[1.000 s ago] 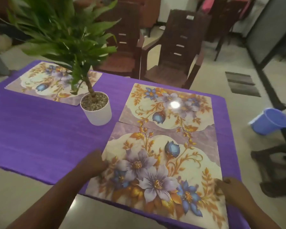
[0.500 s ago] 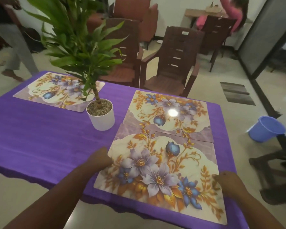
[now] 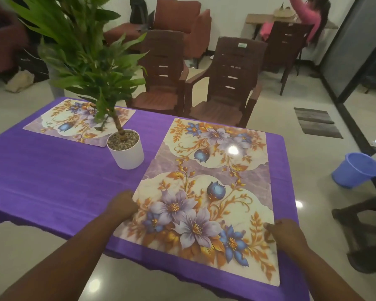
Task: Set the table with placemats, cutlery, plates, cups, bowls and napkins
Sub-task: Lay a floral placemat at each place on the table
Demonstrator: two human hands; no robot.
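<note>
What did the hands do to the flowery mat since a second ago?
Both hands, left and right, slid the near placemat forward onto the purple table, up against the far placemat. They still hold its side edges. The potted plant and left placemat stayed put.

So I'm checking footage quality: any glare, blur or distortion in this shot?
Head view: a bright lamp reflection sits on the far placemat, more glints on the floor; the plant leaves at top left are smeared; wide-angle bending curves the table edge; the near placemat looks sharp.
</note>
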